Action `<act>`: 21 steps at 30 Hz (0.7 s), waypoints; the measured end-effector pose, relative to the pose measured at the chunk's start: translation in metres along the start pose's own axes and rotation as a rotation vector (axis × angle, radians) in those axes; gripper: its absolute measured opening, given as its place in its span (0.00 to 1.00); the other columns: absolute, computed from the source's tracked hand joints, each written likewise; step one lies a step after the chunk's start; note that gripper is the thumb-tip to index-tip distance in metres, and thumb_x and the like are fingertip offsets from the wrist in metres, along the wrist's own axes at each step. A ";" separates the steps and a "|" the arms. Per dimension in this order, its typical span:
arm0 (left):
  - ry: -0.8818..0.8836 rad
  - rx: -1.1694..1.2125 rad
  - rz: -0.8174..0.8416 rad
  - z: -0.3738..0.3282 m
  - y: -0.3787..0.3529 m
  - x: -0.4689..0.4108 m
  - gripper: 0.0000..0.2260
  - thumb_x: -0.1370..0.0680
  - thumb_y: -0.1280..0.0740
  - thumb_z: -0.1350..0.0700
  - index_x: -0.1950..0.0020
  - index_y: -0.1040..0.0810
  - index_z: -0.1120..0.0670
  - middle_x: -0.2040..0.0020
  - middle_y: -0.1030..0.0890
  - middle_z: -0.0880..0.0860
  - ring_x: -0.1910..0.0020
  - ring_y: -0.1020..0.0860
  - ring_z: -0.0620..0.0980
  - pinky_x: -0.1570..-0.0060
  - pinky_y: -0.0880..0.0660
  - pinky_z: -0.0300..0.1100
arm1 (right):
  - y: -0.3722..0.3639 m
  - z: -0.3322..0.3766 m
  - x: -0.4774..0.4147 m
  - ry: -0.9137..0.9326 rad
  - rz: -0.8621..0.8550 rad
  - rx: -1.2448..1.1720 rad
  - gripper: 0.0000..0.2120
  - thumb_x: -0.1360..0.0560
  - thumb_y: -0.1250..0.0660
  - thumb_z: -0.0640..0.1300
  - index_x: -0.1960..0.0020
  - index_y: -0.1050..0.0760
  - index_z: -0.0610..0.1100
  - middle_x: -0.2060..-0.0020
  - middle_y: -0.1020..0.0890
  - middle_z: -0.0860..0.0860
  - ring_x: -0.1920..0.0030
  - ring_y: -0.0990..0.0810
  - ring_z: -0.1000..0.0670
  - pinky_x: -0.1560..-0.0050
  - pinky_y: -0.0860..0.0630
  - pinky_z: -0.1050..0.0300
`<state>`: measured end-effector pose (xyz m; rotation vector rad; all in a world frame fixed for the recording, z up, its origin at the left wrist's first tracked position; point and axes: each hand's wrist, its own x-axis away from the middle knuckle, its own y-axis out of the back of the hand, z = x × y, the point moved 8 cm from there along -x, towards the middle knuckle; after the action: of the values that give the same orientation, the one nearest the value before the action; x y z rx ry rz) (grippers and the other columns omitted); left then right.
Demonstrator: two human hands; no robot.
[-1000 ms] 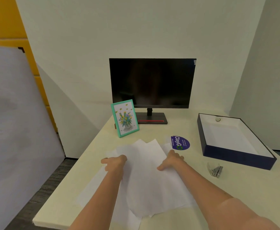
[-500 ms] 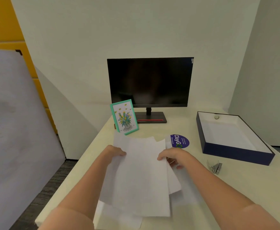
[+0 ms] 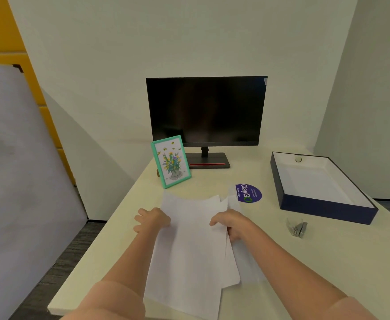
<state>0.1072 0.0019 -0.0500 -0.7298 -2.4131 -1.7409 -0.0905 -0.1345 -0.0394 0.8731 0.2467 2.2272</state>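
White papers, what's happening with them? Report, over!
Left hand and right hand grip the white paper sheets by their sides. Sheets fanned, uneven. Nothing in the way.

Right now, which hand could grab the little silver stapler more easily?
Probably the right hand: the small silver metal stapler lies on that side of the cream table, nearer it. The left hand grips the white paper sheets on the other side.

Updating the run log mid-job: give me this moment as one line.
left hand: grips paper sheets, left edge | right hand: grips right edge | paper sheets: stacked, edges uneven
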 end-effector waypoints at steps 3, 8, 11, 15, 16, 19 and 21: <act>-0.016 -0.011 -0.019 -0.001 0.002 -0.001 0.18 0.25 0.35 0.54 0.36 0.29 0.53 0.35 0.39 0.57 0.36 0.38 0.58 0.39 0.36 0.46 | -0.001 0.005 0.005 0.015 0.003 -0.020 0.23 0.28 0.31 0.40 0.36 0.31 0.37 0.48 0.25 0.40 0.51 0.23 0.40 0.51 0.25 0.51; -0.004 -0.005 -0.037 0.003 0.002 -0.002 0.18 0.25 0.36 0.56 0.35 0.30 0.53 0.35 0.38 0.57 0.35 0.38 0.58 0.40 0.36 0.49 | -0.012 0.001 0.010 -0.015 0.030 -0.086 0.15 0.26 0.32 0.38 0.42 0.32 0.38 0.53 0.27 0.43 0.52 0.24 0.43 0.54 0.28 0.55; -0.010 -0.045 -0.056 0.006 0.003 -0.003 0.18 0.24 0.38 0.54 0.34 0.30 0.51 0.35 0.36 0.56 0.33 0.40 0.57 0.38 0.39 0.50 | -0.015 -0.001 0.010 -0.038 0.018 -0.120 0.19 0.24 0.35 0.39 0.35 0.34 0.38 0.46 0.27 0.42 0.44 0.24 0.42 0.50 0.29 0.54; -0.028 0.037 -0.021 0.006 0.003 -0.006 0.20 0.25 0.36 0.52 0.33 0.31 0.53 0.34 0.34 0.57 0.33 0.37 0.57 0.35 0.36 0.49 | -0.018 0.000 0.002 -0.033 -0.007 -0.073 0.29 0.26 0.33 0.43 0.28 0.38 0.39 0.32 0.33 0.39 0.34 0.32 0.39 0.37 0.29 0.49; -0.050 0.088 -0.005 0.004 0.002 -0.008 0.21 0.25 0.35 0.52 0.34 0.30 0.54 0.35 0.34 0.58 0.34 0.34 0.58 0.35 0.33 0.48 | -0.017 0.000 0.001 -0.035 -0.010 -0.072 0.29 0.27 0.33 0.43 0.29 0.37 0.39 0.33 0.33 0.39 0.34 0.32 0.39 0.37 0.29 0.48; -0.089 0.271 0.006 -0.003 0.007 -0.007 0.20 0.27 0.32 0.55 0.36 0.29 0.59 0.35 0.36 0.61 0.41 0.27 0.61 0.45 0.27 0.45 | -0.012 -0.001 0.002 -0.042 -0.022 -0.100 0.27 0.25 0.34 0.40 0.29 0.37 0.37 0.32 0.31 0.39 0.35 0.29 0.38 0.39 0.29 0.49; -0.070 0.365 -0.009 -0.003 0.014 -0.007 0.24 0.28 0.30 0.59 0.35 0.33 0.60 0.34 0.37 0.62 0.41 0.27 0.62 0.50 0.28 0.47 | -0.007 -0.003 0.005 -0.065 -0.028 -0.090 0.25 0.24 0.35 0.40 0.29 0.37 0.36 0.33 0.30 0.38 0.36 0.27 0.37 0.39 0.28 0.47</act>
<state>0.1184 0.0002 -0.0388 -0.7399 -2.6741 -1.2386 -0.0910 -0.1260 -0.0417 0.8857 0.1263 2.1622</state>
